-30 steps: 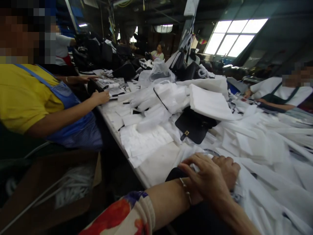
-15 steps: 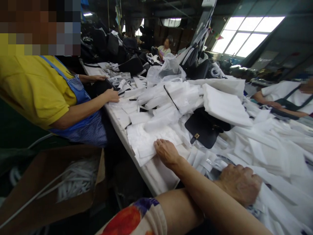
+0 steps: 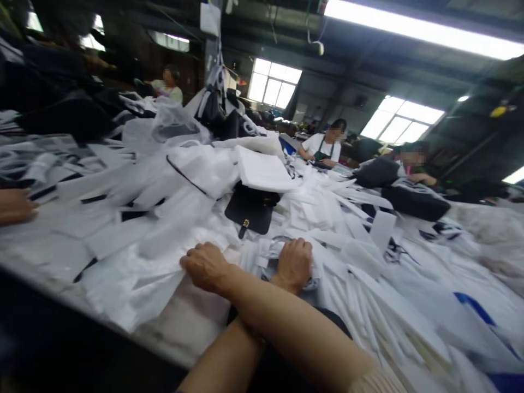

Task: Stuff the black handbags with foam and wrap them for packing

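Observation:
My forearms cross, the right one lying over the left. My right hand (image 3: 207, 267), on the left side of the view, is closed on the edge of a thin white sheet (image 3: 131, 284) at the table's near edge. My left hand (image 3: 293, 266), on the right side, has its fingers curled down among white strips and a greyish ring-like item; what it grips is hidden. Just beyond both hands sits a black bag flap (image 3: 249, 210) with a gold clasp (image 3: 245, 222). A stack of white foam sheets (image 3: 264, 169) rests over its back part.
White strips (image 3: 368, 305) and wrapping sheets pile up across the table (image 3: 176, 327). A co-worker's hand (image 3: 16, 206) shows at the left edge. Dark padded pieces (image 3: 415, 202) lie at the right, with people seated behind. A post (image 3: 210, 54) stands at the back.
My view has swung right, so the yellow-shirted co-worker and the carton have left it, except for a hand. My right hand has curled tighter, and the sheet under it looks shifted and rumpled.

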Demonstrator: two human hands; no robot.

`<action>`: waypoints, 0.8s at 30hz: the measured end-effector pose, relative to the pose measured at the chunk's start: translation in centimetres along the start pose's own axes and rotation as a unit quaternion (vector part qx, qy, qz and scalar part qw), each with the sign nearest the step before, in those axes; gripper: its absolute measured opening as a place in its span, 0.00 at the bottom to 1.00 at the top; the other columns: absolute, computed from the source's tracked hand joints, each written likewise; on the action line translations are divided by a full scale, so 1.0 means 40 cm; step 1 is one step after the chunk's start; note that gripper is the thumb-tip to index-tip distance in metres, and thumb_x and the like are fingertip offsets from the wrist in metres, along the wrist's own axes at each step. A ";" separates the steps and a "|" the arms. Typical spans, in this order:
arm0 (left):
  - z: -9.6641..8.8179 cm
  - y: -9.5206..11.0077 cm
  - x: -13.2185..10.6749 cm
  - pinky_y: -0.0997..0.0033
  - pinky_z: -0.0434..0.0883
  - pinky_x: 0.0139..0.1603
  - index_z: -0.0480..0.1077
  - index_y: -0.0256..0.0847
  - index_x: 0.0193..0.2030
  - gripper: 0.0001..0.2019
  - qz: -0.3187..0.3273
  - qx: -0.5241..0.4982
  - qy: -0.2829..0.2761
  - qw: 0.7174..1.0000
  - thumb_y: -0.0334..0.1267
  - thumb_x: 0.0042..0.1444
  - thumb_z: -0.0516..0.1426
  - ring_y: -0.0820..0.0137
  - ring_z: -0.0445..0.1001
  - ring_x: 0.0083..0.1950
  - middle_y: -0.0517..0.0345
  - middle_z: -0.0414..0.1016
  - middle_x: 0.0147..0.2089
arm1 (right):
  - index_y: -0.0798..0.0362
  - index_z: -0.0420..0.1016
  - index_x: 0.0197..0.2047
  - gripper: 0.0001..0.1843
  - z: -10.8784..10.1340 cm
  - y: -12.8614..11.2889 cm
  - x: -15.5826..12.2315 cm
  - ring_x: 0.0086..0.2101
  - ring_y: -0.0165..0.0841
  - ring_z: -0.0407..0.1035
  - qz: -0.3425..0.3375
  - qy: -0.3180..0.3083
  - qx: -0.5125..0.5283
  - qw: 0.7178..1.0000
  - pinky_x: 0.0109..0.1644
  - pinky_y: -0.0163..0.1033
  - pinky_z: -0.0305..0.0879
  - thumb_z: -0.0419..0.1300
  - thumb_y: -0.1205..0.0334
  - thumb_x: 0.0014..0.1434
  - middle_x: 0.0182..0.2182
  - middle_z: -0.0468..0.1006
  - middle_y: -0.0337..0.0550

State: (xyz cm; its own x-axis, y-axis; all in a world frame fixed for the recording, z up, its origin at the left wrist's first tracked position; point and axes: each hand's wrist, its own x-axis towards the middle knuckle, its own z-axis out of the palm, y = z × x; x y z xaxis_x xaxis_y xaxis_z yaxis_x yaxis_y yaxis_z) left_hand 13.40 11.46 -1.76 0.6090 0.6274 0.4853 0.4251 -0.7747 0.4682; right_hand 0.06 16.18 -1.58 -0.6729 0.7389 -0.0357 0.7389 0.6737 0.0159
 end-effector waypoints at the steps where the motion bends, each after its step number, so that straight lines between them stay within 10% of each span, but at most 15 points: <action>1: 0.002 -0.002 0.000 0.58 0.69 0.48 0.70 0.35 0.44 0.09 0.004 -0.003 -0.001 1.000 0.27 0.59 0.51 0.56 0.72 0.48 0.44 0.74 0.45 | 0.53 0.76 0.41 0.10 0.000 0.003 0.002 0.44 0.37 0.72 0.007 0.002 0.007 1.000 0.45 0.40 0.66 0.53 0.66 0.63 0.43 0.80 0.43; 9: 0.003 -0.002 0.002 0.54 0.70 0.48 0.70 0.33 0.44 0.09 0.003 0.005 -0.005 1.000 0.28 0.59 0.51 0.55 0.72 0.48 0.41 0.74 0.45 | 0.46 0.63 0.60 0.21 -0.075 0.002 -0.018 0.44 0.35 0.73 0.094 0.071 0.089 0.989 0.41 0.36 0.64 0.45 0.66 0.65 0.47 0.79 0.41; 19: 0.021 -0.004 -0.003 0.60 0.72 0.41 0.72 0.38 0.43 0.09 0.011 0.078 0.027 0.997 0.34 0.58 0.54 0.61 0.74 0.43 0.48 0.77 0.42 | 0.48 0.73 0.47 0.18 -0.081 -0.168 -0.083 0.32 0.37 0.74 -0.072 0.028 0.184 0.980 0.33 0.36 0.59 0.54 0.70 0.54 0.32 0.80 0.42; 24: 0.016 -0.002 -0.007 0.62 0.73 0.43 0.72 0.36 0.44 0.10 0.027 0.086 0.009 0.996 0.35 0.60 0.52 0.61 0.74 0.45 0.49 0.76 0.44 | 0.48 0.68 0.41 0.09 -0.236 -0.327 -0.070 0.26 0.28 0.69 -0.044 0.053 0.521 0.851 0.30 0.32 0.60 0.49 0.66 0.62 0.26 0.73 0.32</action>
State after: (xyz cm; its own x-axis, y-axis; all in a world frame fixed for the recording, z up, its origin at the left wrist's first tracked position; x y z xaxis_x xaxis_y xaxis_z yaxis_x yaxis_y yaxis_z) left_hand 13.62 11.29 -2.41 0.6222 0.5854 0.5198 0.5024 -0.8078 0.3083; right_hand -8.05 5.45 7.76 -0.6857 0.7209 0.1003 0.2790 0.3876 -0.8786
